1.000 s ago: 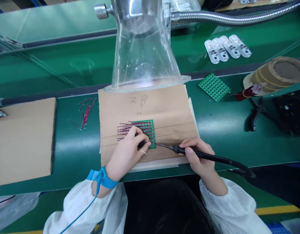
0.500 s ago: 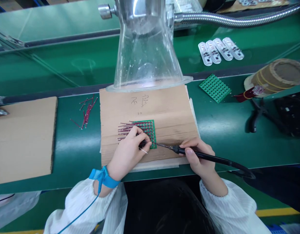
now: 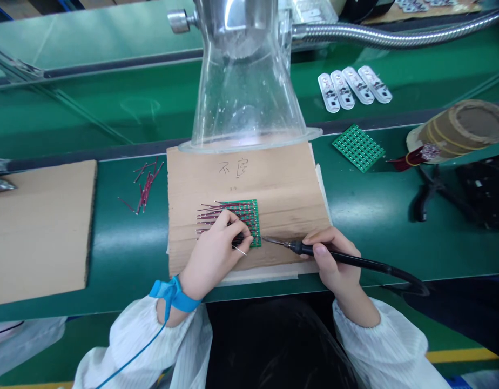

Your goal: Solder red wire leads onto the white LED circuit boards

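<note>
A small green circuit board (image 3: 249,215) with several red wires (image 3: 209,215) sticking out to its left lies on a cardboard sheet (image 3: 274,183). My left hand (image 3: 215,254) rests on the board's near left part, its fingers pinched on a thin strand of solder wire (image 3: 240,249). My right hand (image 3: 332,259) is wrapped round a black soldering iron (image 3: 314,250), whose metal tip (image 3: 268,240) points at the board's near right corner. A blue wrist strap (image 3: 170,294) is on my left wrist.
A clear fume hood (image 3: 245,92) on a metal hose (image 3: 395,32) stands just behind the cardboard. Loose red wires (image 3: 146,181) lie to the left, beside another cardboard sheet (image 3: 39,227). At the right are a second green board (image 3: 358,147), white parts (image 3: 355,86), a tape roll (image 3: 460,127) and black pliers (image 3: 427,194).
Both hands have barely moved. The camera view has shifted slightly, and the iron tip stays at the board's near right corner.
</note>
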### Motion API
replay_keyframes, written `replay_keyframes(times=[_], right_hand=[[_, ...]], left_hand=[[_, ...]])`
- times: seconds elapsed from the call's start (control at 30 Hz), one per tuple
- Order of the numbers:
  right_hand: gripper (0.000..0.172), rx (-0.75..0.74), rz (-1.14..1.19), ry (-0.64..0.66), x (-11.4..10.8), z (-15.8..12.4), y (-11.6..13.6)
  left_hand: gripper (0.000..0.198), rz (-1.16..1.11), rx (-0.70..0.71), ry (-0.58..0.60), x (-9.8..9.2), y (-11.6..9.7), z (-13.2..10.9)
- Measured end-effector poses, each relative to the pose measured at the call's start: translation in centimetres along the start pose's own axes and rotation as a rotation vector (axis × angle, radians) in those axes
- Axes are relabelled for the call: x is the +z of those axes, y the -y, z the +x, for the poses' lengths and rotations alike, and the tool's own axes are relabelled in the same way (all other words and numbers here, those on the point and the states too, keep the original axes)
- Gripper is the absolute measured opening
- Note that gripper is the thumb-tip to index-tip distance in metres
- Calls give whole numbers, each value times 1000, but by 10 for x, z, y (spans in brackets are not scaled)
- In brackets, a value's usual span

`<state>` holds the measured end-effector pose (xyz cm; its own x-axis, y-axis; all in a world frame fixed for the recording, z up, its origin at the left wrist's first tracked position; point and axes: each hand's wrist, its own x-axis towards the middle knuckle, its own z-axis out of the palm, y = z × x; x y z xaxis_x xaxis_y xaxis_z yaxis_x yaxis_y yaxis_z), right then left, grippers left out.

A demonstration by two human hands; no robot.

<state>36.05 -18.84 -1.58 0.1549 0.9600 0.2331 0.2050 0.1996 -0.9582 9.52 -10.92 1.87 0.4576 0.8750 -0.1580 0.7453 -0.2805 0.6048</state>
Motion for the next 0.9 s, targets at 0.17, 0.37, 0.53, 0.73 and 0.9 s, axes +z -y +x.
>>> replay_keyframes(times=[0.17,0.37,0.53,0.73,0.9], right_hand=[[14,-7,-16,21,1,1,1],[14,-37,-76,45,1,2,2],[13,-41,-92,49,1,2,0],[15,-36,-68,44,0,0,-1],[16,53,103,-103,3,-2,-4]], left_hand=[[10,-6,1,-15,1,-1,0],[10,-5,-13,-20,1,-2,1],[10,-8,-26,-25,1,-2,1],[11,-11,-31,-32,2,-2,2],[10,4,-49,-19,2,-2,3]])
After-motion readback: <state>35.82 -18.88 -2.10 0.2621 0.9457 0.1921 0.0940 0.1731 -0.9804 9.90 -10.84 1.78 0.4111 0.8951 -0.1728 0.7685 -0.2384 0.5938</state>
